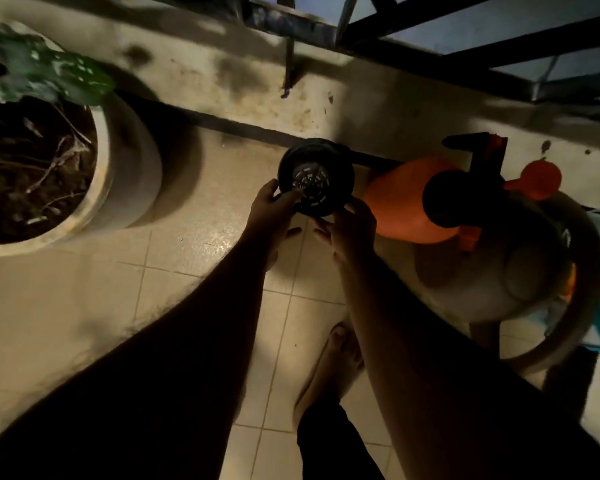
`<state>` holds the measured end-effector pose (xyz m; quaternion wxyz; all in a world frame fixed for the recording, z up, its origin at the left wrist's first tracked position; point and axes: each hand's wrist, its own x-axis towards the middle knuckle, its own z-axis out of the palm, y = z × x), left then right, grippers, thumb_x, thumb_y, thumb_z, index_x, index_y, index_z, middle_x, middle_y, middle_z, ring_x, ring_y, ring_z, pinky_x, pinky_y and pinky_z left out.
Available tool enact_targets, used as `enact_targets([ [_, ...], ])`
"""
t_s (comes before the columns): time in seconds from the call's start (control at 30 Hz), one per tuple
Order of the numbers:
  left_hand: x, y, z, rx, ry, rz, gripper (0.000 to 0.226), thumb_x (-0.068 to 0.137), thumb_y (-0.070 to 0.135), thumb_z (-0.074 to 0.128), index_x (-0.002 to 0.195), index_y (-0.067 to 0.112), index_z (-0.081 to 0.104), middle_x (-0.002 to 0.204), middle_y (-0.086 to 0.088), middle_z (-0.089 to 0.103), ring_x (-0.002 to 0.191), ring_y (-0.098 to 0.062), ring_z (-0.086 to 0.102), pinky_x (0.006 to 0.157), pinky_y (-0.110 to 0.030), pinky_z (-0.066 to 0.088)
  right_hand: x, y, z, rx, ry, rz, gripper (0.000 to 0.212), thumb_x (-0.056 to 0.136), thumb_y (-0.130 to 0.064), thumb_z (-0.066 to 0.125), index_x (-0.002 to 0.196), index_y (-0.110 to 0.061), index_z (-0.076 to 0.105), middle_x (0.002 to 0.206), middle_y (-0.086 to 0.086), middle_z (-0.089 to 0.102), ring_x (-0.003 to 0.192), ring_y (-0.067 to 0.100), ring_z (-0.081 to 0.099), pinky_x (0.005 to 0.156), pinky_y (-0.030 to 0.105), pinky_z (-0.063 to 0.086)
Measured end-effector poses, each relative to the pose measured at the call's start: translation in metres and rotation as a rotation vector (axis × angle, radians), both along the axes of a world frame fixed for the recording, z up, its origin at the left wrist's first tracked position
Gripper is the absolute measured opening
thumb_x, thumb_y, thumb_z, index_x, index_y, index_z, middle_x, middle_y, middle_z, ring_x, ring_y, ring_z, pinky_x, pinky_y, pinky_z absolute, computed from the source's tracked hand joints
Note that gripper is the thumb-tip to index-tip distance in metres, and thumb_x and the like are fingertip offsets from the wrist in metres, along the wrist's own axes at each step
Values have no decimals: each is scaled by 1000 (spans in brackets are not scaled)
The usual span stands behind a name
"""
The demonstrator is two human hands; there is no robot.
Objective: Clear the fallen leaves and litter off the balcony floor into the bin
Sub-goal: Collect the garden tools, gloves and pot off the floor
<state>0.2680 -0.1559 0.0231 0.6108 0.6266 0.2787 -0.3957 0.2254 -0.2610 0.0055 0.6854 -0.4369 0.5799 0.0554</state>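
Note:
A small black plastic pot [314, 176] with a slotted bottom is held above the tiled balcony floor [194, 237], near the low wall. My left hand [274, 209] grips its left rim with thumb and fingers. My right hand [352, 228] holds its lower right edge, fingers curled under it. The pot's slotted bottom faces me, and I cannot see what is inside it. No leaves or litter show plainly on the dim floor, and no bin is in view.
A large pale planter [125, 174] with soil and a green plant stands at left. An orange pressure sprayer [413, 206] lies on a round stool [482, 289] at right. Black railing [430, 36] tops the low wall. My bare foot [329, 368] rests on the tiles.

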Motion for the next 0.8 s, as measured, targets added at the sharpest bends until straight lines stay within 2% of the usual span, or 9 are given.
enact_targets([
  [0.1, 3, -1, -3, 2, 10, -14, 66, 98, 25, 56, 155, 21, 22, 145, -6, 48, 126, -21, 51, 94, -43, 49, 3, -3, -4, 49, -17, 11, 43, 99, -3, 54, 140, -11, 46, 120, 12, 66, 68, 18, 72, 57, 29, 52],
  [0.2, 4, 0, 1, 10, 30, -19, 73, 99, 25, 56, 157, 22, 13, 153, -8, 40, 132, -25, 46, 90, -42, 47, 4, -3, 2, 86, 2, 78, 47, 100, -2, 52, 144, -12, 41, 111, 7, 64, 96, 31, 69, 72, 35, 54],
  [0.27, 4, 2, 5, 12, 47, -7, 75, 98, 26, 57, 157, 22, 11, 157, -9, 34, 136, -27, 42, 91, -42, 46, 1, -4, 8, 95, 32, 70, 49, 101, -3, 49, 147, -13, 36, 128, 16, 59, 114, 39, 63, 85, 42, 52],
  [0.33, 1, 5, 15, 18, 55, 2, 75, 98, 28, 58, 157, 23, 12, 158, -9, 30, 138, -28, 39, 95, -42, 45, -3, -2, 20, 116, 67, 6, 48, 104, -3, 43, 150, -13, 32, 143, 23, 48, 122, 42, 57, 90, 45, 49],
  [0.43, -9, 16, 40, 34, 59, -4, 77, 98, 30, 60, 157, 24, 12, 159, -8, 31, 137, -26, 40, 90, -39, 44, -15, 6, 43, -83, 169, 192, 42, 101, -4, 48, 142, -10, 44, 132, 18, 57, 103, 30, 66, 68, 28, 57],
  [0.47, -13, 21, 50, 40, 62, -5, 77, 97, 29, 60, 158, 24, 13, 159, -8, 31, 137, -26, 40, 88, -39, 43, -19, 11, 54, -146, 188, 272, 38, 99, -6, 52, 137, -10, 48, 124, 15, 61, 94, 26, 68, 64, 28, 58],
  [0.57, -25, 39, 86, 54, 78, 4, 77, 96, 26, 62, 157, 25, 15, 159, -9, 29, 139, -28, 39, 90, -38, 43, -24, 29, 94, -170, 216, 443, 32, 97, -13, 56, 129, -12, 54, 102, 7, 67, 90, 21, 69, 78, 41, 59],
  [0.67, -32, 60, 138, 55, 70, 52, 76, 96, 23, 62, 156, 25, 17, 160, -10, 27, 139, -30, 38, 91, -38, 44, -19, 52, 148, -190, 163, 611, 30, 97, -17, 58, 127, -12, 56, 114, 9, 66, 100, 24, 68, 88, 46, 58],
  [0.8, -35, 94, 210, 79, 39, 131, 71, 97, 25, 61, 156, 26, 21, 158, -8, 30, 136, -25, 42, 82, -32, 46, -12, 87, 219, -197, 80, 773, 18, 96, -19, 58, 113, -15, 61, 96, 4, 69, 94, 27, 69, 84, 48, 58],
])
